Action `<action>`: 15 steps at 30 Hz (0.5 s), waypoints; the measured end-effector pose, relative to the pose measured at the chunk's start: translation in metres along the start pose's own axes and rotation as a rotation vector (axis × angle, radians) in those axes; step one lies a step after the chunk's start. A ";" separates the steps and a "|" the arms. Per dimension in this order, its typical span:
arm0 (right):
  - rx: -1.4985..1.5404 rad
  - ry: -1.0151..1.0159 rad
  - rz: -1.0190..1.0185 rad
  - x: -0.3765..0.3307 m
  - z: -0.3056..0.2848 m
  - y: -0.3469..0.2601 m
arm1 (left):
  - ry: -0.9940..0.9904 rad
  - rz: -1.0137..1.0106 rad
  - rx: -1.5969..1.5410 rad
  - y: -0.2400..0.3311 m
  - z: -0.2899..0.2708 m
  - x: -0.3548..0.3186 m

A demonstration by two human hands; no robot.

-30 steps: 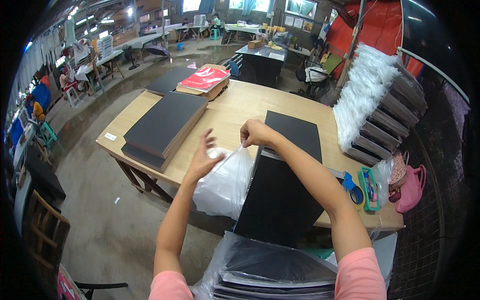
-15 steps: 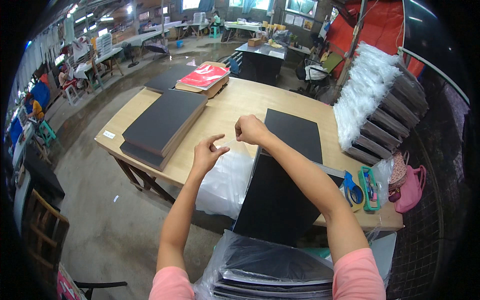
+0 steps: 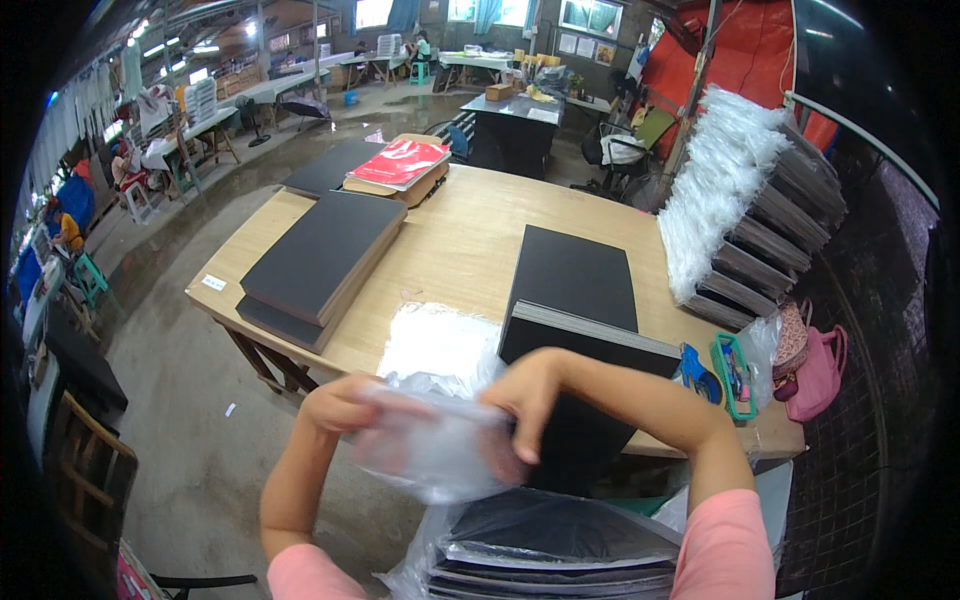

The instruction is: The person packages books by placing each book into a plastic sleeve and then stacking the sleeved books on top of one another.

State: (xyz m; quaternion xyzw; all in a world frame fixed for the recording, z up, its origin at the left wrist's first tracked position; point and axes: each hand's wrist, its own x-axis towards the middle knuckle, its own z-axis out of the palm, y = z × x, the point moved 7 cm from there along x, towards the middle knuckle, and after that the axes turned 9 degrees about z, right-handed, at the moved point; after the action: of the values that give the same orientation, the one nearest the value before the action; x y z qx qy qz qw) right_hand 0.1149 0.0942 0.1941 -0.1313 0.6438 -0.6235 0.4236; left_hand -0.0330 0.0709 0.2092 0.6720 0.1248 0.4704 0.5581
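A clear plastic bag (image 3: 435,460) hangs over the near edge of the table, blurred by motion. My left hand (image 3: 345,405) grips its left side, and my right hand (image 3: 530,395) has fingers and thumb closed on its right side. Behind it a white pile (image 3: 430,335), seemingly more clear bags, lies on the table. Right of the pile, a stack of black boards (image 3: 590,328) leans at the table edge, with a flat black board (image 3: 575,265) behind it. Below my hands are black boards in clear plastic (image 3: 560,530).
The wooden table (image 3: 470,225) also bears black boards (image 3: 320,250) at left and a red-covered packet (image 3: 400,162). At right are blue tape (image 3: 700,375), a green basket (image 3: 735,375) and a pink bag (image 3: 820,375). Plastic-wrapped stacks (image 3: 715,190) stand beyond.
Both hands have come down and nearer to me, pulling the plastic bag off the white pile. The fingers, which were pinching at its edge, now grip it at both sides.
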 end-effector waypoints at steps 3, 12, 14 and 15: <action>-0.397 0.070 -0.339 -0.035 0.051 -0.016 | -0.287 0.040 0.297 -0.022 0.012 -0.011; 0.045 0.105 -0.660 -0.052 0.142 0.055 | -0.070 0.475 -1.131 -0.015 0.080 0.032; -0.158 0.318 -0.753 -0.063 0.156 0.041 | -0.023 0.451 -1.106 -0.015 0.077 0.043; -0.077 0.541 -0.852 -0.077 0.159 0.044 | -0.007 0.403 -1.034 -0.017 0.076 0.043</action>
State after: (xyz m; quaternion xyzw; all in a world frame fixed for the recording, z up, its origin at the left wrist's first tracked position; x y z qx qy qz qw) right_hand 0.2900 0.0465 0.2045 -0.2316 0.6422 -0.7286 -0.0558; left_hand 0.0542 0.0587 0.2211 0.3228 -0.2553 0.5658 0.7145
